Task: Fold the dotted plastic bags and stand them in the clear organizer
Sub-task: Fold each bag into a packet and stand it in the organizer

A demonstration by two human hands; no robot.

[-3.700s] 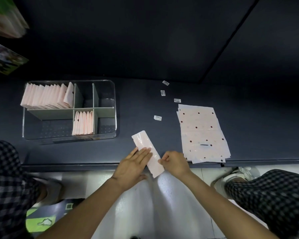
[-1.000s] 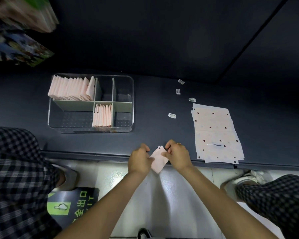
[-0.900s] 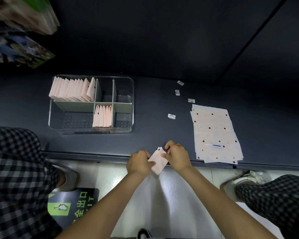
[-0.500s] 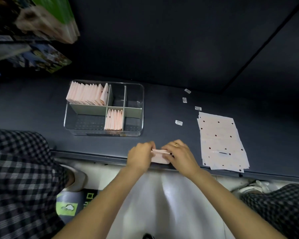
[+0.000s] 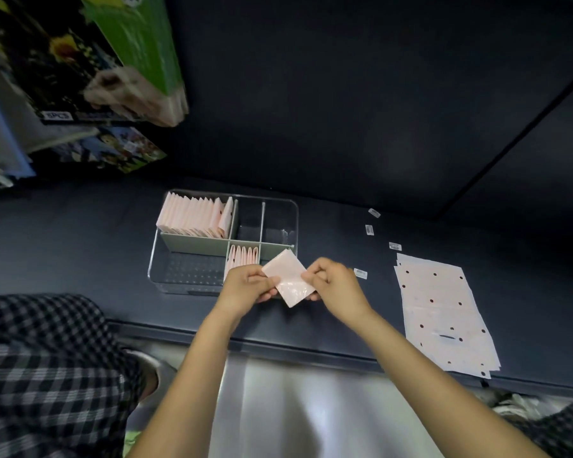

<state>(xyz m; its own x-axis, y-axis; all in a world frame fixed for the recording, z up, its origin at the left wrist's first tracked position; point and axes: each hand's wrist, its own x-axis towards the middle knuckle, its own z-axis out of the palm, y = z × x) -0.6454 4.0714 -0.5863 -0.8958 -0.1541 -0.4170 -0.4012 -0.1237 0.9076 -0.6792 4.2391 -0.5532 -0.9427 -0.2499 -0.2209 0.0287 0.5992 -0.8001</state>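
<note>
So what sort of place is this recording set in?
Probably a shop or stockroom packing spot: packaged goods hang at upper left, small barcode-like labels lie loose on the dark counter, and a stack of dotted bags waits beside a clear organizer of folded ones.

left hand (image 5: 248,285), right hand (image 5: 333,284), fingers (image 5: 311,271) curled, pinching

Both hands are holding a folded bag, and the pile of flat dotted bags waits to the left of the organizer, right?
Not quite. The head view shows the flat pile to the right of the organizer. Both the left hand and right hand do hold the folded bag.
</note>
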